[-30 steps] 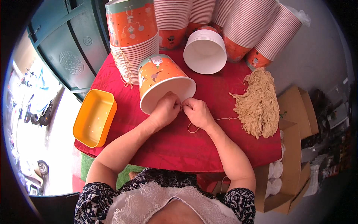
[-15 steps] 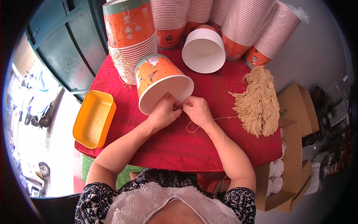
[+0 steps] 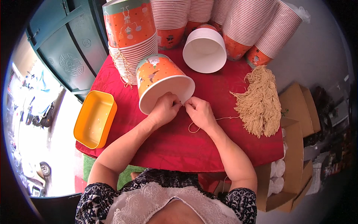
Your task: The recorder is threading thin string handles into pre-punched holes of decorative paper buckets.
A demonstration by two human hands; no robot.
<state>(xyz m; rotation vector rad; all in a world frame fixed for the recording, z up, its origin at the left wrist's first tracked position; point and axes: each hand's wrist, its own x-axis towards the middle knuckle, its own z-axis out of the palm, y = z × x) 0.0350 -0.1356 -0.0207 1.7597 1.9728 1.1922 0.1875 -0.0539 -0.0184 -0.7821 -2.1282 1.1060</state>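
An orange printed paper bucket point(image 3: 162, 72) with a green band lies tilted on the red cloth, its white mouth facing me. My left hand point(image 3: 166, 109) reaches into the mouth, closed, its thumb and fingers gripping the near rim. Just to its right, my right hand point(image 3: 200, 112) pinches a thin tan string point(image 3: 225, 118) at the same stretch of rim. From there the string hangs in a small loop and runs right toward a bundle of tan strings point(image 3: 261, 104). The string's end between my fingertips is too small to make out.
Stacked paper buckets point(image 3: 136, 48) with strings hanging off them stand at the left. A white-mouthed bucket point(image 3: 205, 50) lies behind, near more wrapped stacks point(image 3: 250, 26). A yellow bin point(image 3: 95, 119) sits at the table's left edge, with cardboard boxes point(image 3: 292, 149) beyond the right edge.
My right hand has drawn slightly away from my left, opening a small gap between the fingertips. The bucket and left hand have barely moved.
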